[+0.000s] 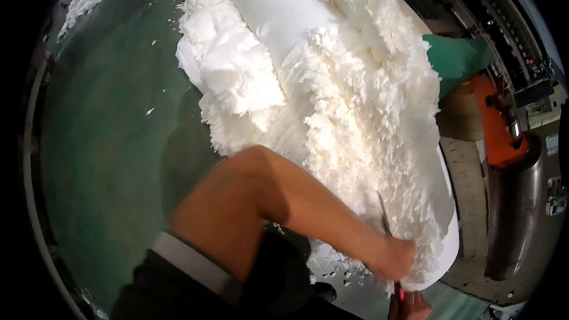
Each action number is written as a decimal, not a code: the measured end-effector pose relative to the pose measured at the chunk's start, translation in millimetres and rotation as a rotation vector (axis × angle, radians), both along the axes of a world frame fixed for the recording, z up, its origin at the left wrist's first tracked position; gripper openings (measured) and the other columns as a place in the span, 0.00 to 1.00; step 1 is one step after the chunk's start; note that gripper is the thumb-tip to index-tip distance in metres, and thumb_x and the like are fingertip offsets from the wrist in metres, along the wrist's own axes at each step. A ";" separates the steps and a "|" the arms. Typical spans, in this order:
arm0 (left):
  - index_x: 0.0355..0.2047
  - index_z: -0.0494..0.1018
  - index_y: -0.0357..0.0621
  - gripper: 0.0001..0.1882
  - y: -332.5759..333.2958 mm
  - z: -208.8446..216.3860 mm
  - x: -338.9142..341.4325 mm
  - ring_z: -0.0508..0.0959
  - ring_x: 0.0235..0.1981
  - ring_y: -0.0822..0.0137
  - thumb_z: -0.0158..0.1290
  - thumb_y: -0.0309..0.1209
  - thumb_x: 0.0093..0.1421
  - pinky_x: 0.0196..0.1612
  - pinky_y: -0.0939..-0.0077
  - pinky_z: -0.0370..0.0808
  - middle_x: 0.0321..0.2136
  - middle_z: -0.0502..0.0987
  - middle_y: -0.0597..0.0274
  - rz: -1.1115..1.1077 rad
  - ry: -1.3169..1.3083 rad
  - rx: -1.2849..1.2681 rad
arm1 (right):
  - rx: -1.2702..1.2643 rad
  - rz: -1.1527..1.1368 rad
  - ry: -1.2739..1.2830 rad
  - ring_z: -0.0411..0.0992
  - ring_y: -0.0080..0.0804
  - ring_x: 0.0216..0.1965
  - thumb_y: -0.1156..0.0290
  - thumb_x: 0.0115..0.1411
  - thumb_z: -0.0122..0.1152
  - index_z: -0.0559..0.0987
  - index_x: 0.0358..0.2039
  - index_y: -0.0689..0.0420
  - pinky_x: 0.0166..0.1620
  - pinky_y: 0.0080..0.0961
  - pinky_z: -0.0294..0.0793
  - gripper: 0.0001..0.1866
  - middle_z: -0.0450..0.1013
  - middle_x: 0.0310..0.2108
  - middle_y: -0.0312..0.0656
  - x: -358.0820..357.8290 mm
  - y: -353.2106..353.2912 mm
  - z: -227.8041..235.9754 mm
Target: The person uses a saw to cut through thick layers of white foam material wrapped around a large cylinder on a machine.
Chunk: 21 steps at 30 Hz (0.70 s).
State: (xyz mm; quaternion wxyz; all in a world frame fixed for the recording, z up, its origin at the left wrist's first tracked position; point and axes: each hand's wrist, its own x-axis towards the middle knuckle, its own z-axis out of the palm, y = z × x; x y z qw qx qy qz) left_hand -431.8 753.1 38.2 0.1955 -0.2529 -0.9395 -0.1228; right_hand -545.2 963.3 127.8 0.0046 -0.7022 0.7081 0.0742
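Note:
A large white mass of soft, torn, fluffy layers [349, 124] fills the middle. My left arm reaches across from the lower left, elbow bent. My left hand [396, 258] is closed, slightly blurred, against the ragged near right end of the white mass; whatever lies inside its fingers is hidden. Just below it, at the lower edge, my right hand [412, 307] is wrapped round the red handle of a knife [383, 212]. Its thin dark blade shows beyond my left hand, lying along the white layers; the middle stretch is covered by that hand.
Green floor [112, 142] spreads to the left, with white scraps [86, 5] at the far left. Machinery stands along the right: an orange arm [501, 124], a dark metal cylinder [514, 219] and a green piece [456, 59] close to the white mass.

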 end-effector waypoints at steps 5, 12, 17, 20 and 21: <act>0.27 0.72 0.54 0.08 -205.2 18.0 132.4 0.77 0.31 0.59 0.50 0.41 0.59 0.32 0.60 0.73 0.27 0.74 0.65 0.280 -0.054 -0.168 | -0.143 0.188 0.055 0.73 0.39 0.22 0.58 0.57 0.61 0.71 0.25 0.52 0.23 0.36 0.74 0.14 0.68 0.21 0.39 83.1 -196.2 -13.8; 0.30 0.73 0.55 0.11 -396.4 12.1 253.0 0.74 0.35 0.60 0.57 0.44 0.55 0.37 0.63 0.71 0.29 0.72 0.67 0.736 0.087 -0.436 | -0.349 0.183 -0.037 0.77 0.45 0.26 0.59 0.60 0.57 0.74 0.29 0.55 0.31 0.41 0.75 0.13 0.76 0.26 0.46 186.8 -429.0 -58.8; 0.30 0.72 0.53 0.11 -405.3 1.2 232.8 0.73 0.36 0.59 0.57 0.43 0.54 0.37 0.63 0.71 0.29 0.71 0.66 0.706 0.093 -0.364 | -0.207 0.109 0.011 0.78 0.44 0.29 0.59 0.60 0.57 0.75 0.28 0.55 0.32 0.42 0.75 0.12 0.77 0.26 0.45 177.4 -431.6 -51.3; 0.27 0.70 0.52 0.08 -363.3 -11.3 218.0 0.72 0.35 0.59 0.57 0.37 0.50 0.36 0.63 0.70 0.28 0.70 0.67 0.609 0.069 -0.262 | -0.388 0.222 -0.114 0.77 0.44 0.28 0.61 0.60 0.57 0.75 0.29 0.55 0.32 0.42 0.75 0.11 0.77 0.26 0.44 151.5 -379.0 -67.2; 0.24 0.69 0.51 0.07 -345.4 -10.8 207.1 0.72 0.33 0.59 0.56 0.36 0.48 0.34 0.63 0.70 0.26 0.69 0.66 0.599 0.157 -0.241 | -0.328 0.196 -0.054 0.77 0.44 0.27 0.62 0.60 0.58 0.74 0.28 0.55 0.31 0.41 0.75 0.10 0.76 0.25 0.44 144.3 -363.8 -62.9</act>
